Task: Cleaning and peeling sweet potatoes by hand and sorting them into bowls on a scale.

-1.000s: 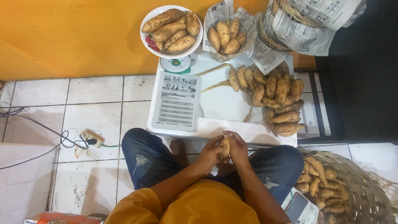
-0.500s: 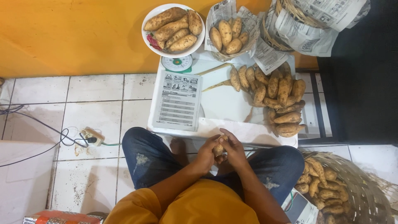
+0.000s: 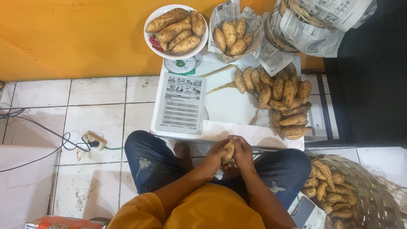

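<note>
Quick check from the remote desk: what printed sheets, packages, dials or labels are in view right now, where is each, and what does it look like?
Printed sheet: flat on the white table, rectangular, grey-white with small pictures.
Scale dial: under the white bowl, round, white with green centre.
Newspaper wrap: top centre, crumpled grey around tubers.
Newspaper lining: top right, over a woven basket.
Orange package: bottom left edge, partly cut off.
Hands: left hand and right hand hold one tuber.

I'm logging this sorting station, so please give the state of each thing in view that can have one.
left hand: closed around the sweet potato
right hand: closed around the same sweet potato
sweet potato: held between both hands, above the lap
white bowl: full, resting on the scale
scale: loaded
newspaper-lined basket: partly filled
wicker basket: partly filled, on the floor
power strip: plugged in
</note>
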